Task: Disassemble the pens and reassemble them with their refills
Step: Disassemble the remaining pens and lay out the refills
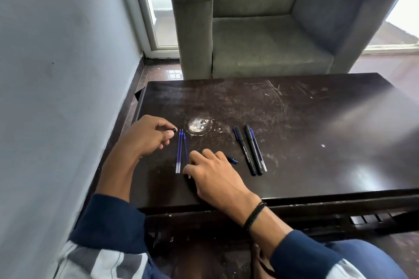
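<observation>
Three blue refills (179, 154) lie side by side on the dark table (294, 142). My left hand (148, 136) hovers just left of them and pinches a small black pen piece (174, 130) between thumb and fingertips. My right hand (213, 172) rests on the table right of the refills, its fingers curled over a pen part; a blue end (232, 160) sticks out past the fingers. Further right lie several black and blue pens (250, 150) in a row.
A grey armchair (272, 29) stands behind the table. A pale wall (56, 75) runs close along the left side. A white scuff mark (198, 125) sits on the table beyond the refills.
</observation>
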Action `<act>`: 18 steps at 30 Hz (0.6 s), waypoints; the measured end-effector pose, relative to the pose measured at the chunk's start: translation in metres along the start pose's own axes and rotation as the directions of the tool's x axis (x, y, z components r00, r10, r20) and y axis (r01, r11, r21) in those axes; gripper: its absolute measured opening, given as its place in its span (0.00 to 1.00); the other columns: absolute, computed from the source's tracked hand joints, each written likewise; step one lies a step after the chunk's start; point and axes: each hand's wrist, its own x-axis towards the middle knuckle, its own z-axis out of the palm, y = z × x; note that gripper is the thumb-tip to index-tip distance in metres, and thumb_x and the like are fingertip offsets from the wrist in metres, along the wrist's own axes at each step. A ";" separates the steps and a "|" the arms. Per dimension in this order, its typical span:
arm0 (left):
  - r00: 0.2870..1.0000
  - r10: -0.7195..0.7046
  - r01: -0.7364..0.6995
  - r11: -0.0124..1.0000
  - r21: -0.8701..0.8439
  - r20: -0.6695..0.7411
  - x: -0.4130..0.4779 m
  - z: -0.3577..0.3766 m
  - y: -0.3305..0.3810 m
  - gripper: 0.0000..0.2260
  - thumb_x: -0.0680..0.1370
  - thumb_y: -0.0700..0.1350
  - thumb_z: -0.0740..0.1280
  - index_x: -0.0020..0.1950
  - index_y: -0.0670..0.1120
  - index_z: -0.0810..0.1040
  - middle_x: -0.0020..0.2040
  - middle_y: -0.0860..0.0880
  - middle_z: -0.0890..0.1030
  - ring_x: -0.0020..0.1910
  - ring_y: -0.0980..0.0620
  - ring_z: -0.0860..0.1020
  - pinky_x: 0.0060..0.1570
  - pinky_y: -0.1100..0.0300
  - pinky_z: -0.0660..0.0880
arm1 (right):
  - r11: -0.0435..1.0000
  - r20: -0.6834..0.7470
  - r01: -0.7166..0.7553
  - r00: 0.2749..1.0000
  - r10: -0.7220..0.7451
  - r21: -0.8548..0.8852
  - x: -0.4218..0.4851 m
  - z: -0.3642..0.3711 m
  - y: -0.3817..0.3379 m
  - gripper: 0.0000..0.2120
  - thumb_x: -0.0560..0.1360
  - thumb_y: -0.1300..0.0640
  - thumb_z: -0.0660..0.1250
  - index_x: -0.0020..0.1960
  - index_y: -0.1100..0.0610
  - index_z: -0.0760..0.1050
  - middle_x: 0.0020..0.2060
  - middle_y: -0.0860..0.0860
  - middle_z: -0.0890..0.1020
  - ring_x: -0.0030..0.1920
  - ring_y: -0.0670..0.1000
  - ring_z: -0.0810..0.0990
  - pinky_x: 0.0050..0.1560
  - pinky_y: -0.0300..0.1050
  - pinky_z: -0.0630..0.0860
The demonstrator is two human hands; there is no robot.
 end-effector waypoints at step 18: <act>1.000 0.025 -0.025 1.000 0.012 0.007 -0.002 0.002 0.003 0.07 0.80 0.41 0.68 0.52 0.53 0.83 0.37 0.48 0.84 0.33 0.53 0.79 0.44 0.57 0.75 | 0.992 -0.015 0.122 0.993 -0.121 0.045 0.003 -0.001 0.008 0.20 0.75 0.58 0.48 0.56 0.47 0.76 0.57 0.50 0.74 0.48 0.54 0.71 0.44 0.51 0.69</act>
